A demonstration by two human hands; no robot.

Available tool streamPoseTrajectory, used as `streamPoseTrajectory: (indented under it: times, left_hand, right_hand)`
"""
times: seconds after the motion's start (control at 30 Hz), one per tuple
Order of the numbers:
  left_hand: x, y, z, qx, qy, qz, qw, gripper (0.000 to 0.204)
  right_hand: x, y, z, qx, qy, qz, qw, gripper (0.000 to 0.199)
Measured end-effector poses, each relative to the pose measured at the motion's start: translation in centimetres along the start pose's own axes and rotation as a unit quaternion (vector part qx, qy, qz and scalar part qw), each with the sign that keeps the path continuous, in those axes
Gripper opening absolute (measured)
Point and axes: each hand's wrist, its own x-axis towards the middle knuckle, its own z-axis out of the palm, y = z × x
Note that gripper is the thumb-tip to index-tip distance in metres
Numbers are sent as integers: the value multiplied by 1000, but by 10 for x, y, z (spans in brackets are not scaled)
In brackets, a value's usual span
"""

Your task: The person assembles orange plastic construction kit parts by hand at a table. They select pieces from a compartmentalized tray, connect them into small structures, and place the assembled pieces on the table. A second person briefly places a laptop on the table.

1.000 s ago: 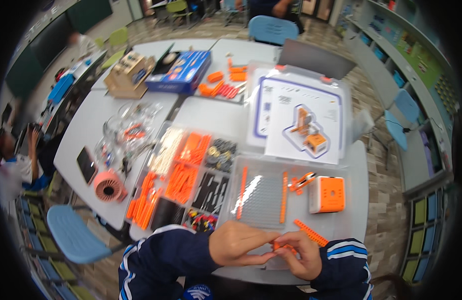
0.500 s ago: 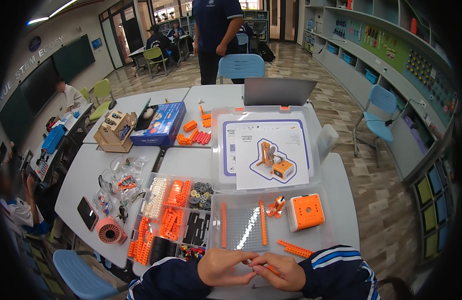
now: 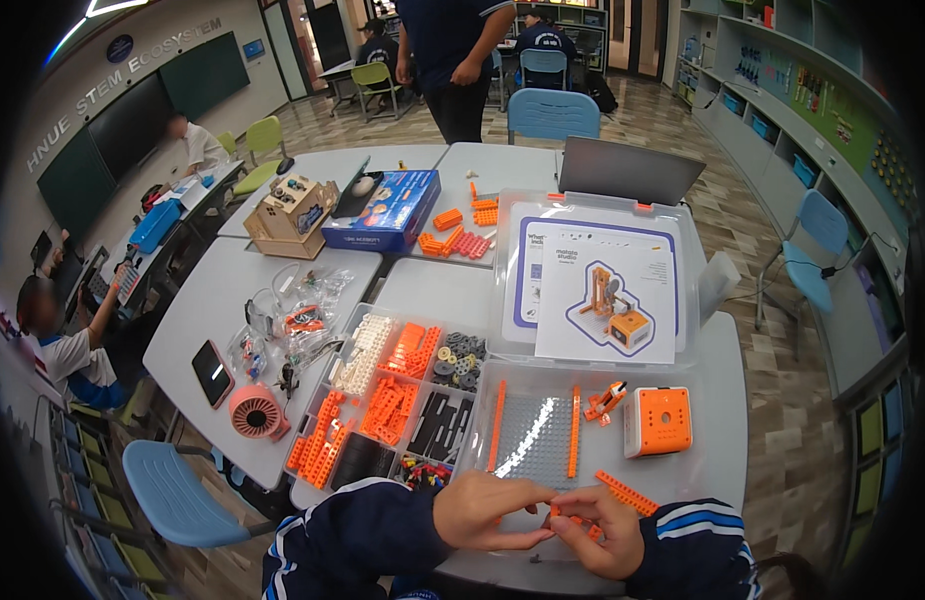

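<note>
Both my hands meet just above the near edge of the clear plastic tray point(image 3: 717, 440). Small orange building pieces point(image 3: 594, 531) are pinched in my right hand point(image 3: 610, 545), partly hidden by its fingers. My left hand point(image 3: 487, 512) closes its thumb and fingertips on the near end of the same pieces. Beyond them lies a grey studded baseplate point(image 3: 552, 445) with an orange beam point(image 3: 573, 432) along each side. To its right are a small orange assembly point(image 3: 604, 402) and an orange-and-white cube module point(image 3: 664, 423). Loose orange beams point(image 3: 625, 493) rest beside my right hand.
A sorting box point(image 3: 334, 375) of white, orange, grey and black parts stands left of the tray. Instruction sheets point(image 3: 607, 310) lie in the open lid. A phone point(image 3: 213, 374), pink fan point(image 3: 257, 411), blue box point(image 3: 397, 210) and laptop point(image 3: 632, 170) surround it. A person point(image 3: 457, 60) stands beyond the table.
The view has swung left, so the table appears farther right. My hands stay together, and more of the orange pieces shows between the right fingers.
</note>
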Motion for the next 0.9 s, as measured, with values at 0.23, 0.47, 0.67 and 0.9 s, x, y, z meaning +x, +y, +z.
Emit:
streamPoseTrajectory:
  times: [0.23,0.47,0.67,0.9]
  left_hand:
    - [-5,-4,1,35,31,38,998,49]
    - [-7,-10,4,61,27,90,994,51]
    - [-10,-10,3,75,11,101,992,47]
    - [-9,-11,4,59,16,121,991,46]
  right_hand:
    - [8,-5,-11,-122,-96,26,987,17]
    - [7,-7,-7,-75,-87,49,992,24]
    - [11,-11,-7,-101,-100,-4,990,26]
    - [12,-12,-9,-86,-134,2,987,25]
